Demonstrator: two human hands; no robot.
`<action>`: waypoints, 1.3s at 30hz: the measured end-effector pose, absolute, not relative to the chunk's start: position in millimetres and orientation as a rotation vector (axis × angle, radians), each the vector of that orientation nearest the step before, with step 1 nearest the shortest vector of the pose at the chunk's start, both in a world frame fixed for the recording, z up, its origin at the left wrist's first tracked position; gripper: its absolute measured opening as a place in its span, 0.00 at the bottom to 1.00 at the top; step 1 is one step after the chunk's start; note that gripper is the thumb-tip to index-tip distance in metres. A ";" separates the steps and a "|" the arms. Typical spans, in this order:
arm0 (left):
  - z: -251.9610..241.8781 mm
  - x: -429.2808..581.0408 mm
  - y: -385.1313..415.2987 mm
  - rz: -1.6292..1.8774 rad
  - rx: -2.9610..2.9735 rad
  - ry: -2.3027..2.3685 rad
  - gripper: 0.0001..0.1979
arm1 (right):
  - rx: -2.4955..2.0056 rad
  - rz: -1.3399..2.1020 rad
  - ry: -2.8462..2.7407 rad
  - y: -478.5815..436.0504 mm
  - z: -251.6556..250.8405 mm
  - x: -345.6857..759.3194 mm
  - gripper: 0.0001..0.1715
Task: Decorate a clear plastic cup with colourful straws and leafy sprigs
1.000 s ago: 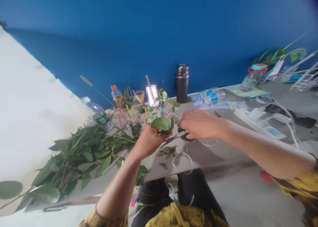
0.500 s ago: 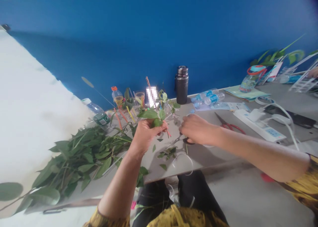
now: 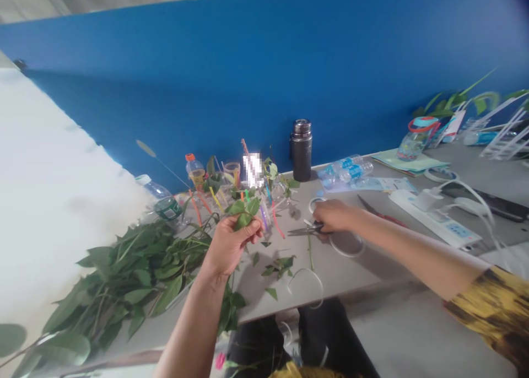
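While the left hand (image 3: 231, 246) clenches a short leafy sprig (image 3: 244, 214) by its stem, with the leaves fanning out above the fingers, the right hand (image 3: 336, 215) grasps a pair of scissors (image 3: 306, 230) by the handles, mostly hidden under the palm, its blades pointing left toward the sprig but not touching it; the sprig is held above the middle of the grey table (image 3: 351, 273), just in front of a cluster of coloured sticks (image 3: 268, 221); a firm pinch low on the stem, with the blades kept clear of the fingertips, would suit this close work best; loose leaves (image 3: 279, 266) lie below the hands, a loop of white cord (image 3: 347, 246) lies under the scissors, and red-handled shears (image 3: 384, 217) lie just beyond the right hand; a heap of leafy branches (image 3: 136, 273) spreads at lower left, and a dark flask (image 3: 301, 150) stands against the blue wall (image 3: 289, 75) at upper middle.
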State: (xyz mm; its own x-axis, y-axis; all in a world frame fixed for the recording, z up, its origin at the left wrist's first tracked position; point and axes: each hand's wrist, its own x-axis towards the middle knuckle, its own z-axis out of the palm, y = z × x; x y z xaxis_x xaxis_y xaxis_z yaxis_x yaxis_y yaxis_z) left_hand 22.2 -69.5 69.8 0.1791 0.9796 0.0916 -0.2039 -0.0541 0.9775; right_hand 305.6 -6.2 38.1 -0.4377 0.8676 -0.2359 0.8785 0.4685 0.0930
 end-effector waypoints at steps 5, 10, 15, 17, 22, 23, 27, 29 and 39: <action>64.9 10.0 -72.7 1.253 1.165 0.922 0.16 | 1.461 -0.348 2.384 2.7 32.9 296.4 0.16; 65.2 -2.7 -72.9 1.337 1.146 0.924 0.14 | 1.491 -0.789 2.187 20.9 17.7 303.1 0.21; 74.8 -8.6 -64.4 1.455 1.113 0.922 0.14 | 1.491 -0.938 2.115 27.1 17.7 307.5 0.28; 80.0 -7.9 -61.5 1.476 1.118 0.931 0.14 | 1.498 -0.933 2.129 24.4 20.1 306.4 0.24; 82.1 -3.8 -58.1 1.489 1.180 0.944 0.15 | 1.500 -0.633 2.516 16.5 14.8 306.1 0.20; 79.8 -3.9 -57.1 1.495 1.196 0.963 0.15 | 1.498 -0.624 2.549 16.1 11.8 307.3 0.20; 67.5 -8.7 -50.8 1.536 1.282 1.111 0.14 | 1.496 -0.639 2.517 17.3 3.1 312.5 0.13; 64.4 -11.4 -47.5 1.563 1.320 1.180 0.13 | 1.494 -0.635 2.451 18.1 3.5 313.1 0.09; 86.0 -15.7 -44.6 1.651 1.355 1.163 0.13 | 1.440 -0.376 2.497 10.0 11.9 302.7 0.08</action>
